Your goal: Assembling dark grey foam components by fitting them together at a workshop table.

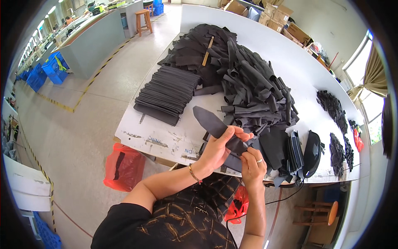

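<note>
My left hand point(219, 148) grips a long dark grey fabric strip point(211, 122) with a pointed end that sticks up and to the left over the table edge. My right hand point(253, 162), a ring on one finger, pinches the lower end of the same strip close to my left thumb. Just beyond my hands lies a big tangled heap of similar dark strips point(248, 87). A neat stack of flat dark strips point(168, 93) sits to the left of it.
The white worktable point(166, 139) also carries small dark piles at the right point(331, 106), upright dark pieces point(292, 151) and a wooden stick point(207, 52). Red plastic bags point(123, 166) hang below the edge. Wooden stools point(143, 20), blue crates point(54, 68) and cardboard boxes point(277, 14) stand around.
</note>
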`<action>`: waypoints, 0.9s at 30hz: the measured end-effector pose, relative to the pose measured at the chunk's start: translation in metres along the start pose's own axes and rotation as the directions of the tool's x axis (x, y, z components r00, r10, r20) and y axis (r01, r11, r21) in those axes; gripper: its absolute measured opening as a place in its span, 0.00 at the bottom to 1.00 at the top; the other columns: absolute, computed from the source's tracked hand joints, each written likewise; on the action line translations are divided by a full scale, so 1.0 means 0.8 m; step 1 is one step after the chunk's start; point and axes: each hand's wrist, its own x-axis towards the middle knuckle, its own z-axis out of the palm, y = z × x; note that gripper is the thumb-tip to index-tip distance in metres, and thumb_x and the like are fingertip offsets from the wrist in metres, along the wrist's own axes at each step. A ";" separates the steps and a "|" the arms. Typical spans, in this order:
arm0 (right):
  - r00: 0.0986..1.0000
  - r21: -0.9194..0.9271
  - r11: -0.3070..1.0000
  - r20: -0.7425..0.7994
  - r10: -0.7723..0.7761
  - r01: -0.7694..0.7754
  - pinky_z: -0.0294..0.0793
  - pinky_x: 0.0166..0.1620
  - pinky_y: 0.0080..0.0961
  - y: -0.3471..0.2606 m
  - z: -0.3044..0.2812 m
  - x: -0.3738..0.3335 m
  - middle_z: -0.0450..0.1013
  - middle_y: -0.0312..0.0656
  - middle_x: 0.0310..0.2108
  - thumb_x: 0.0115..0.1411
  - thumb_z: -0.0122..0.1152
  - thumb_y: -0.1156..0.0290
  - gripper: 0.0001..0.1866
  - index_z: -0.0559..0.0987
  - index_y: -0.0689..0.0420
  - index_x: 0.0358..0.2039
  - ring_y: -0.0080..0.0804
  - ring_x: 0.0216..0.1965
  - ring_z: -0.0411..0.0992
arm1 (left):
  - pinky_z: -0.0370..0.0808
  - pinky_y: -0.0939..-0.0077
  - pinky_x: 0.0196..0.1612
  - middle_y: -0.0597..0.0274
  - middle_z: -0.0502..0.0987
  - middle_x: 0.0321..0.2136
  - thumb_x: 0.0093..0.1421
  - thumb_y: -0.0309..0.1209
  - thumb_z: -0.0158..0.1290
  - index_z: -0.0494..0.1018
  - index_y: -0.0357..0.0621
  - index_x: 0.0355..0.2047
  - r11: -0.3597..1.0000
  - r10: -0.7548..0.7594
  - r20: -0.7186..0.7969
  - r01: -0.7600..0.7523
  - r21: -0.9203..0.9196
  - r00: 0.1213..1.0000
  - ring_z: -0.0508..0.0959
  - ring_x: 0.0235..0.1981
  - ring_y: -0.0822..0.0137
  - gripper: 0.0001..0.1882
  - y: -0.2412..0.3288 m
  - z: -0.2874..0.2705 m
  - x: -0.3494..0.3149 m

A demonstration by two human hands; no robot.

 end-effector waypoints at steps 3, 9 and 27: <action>0.999 0.016 1.000 -0.036 -0.020 0.020 0.73 0.32 0.32 -0.001 0.003 0.000 0.73 0.45 0.32 0.47 0.64 0.85 0.09 0.76 0.62 0.30 0.43 0.29 0.73 | 0.71 0.65 0.58 0.54 0.81 0.37 0.68 0.40 0.48 0.75 0.39 0.41 1.000 -0.005 0.016 0.006 -0.015 1.000 0.77 0.52 0.56 0.15 -0.003 0.001 -0.004; 0.999 0.029 0.999 -0.036 -0.020 0.021 0.73 0.32 0.32 -0.004 0.008 0.002 0.73 0.45 0.33 0.47 0.64 0.85 0.09 0.76 0.62 0.30 0.43 0.29 0.73 | 0.71 0.66 0.58 0.55 0.81 0.37 0.68 0.41 0.49 0.75 0.40 0.41 0.998 -0.032 0.034 0.034 -0.060 0.999 0.75 0.55 0.57 0.15 -0.009 0.002 -0.008; 0.995 -0.159 0.983 -0.039 -0.096 0.089 0.76 0.36 0.34 0.000 -0.002 -0.024 0.72 0.45 0.38 0.38 0.65 0.88 0.16 0.77 0.62 0.31 0.44 0.35 0.75 | 0.82 0.68 0.42 0.57 0.81 0.35 0.65 0.27 0.53 0.76 0.34 0.41 0.956 0.178 -0.081 -0.153 0.249 0.981 0.81 0.36 0.67 0.08 0.059 -0.061 -0.002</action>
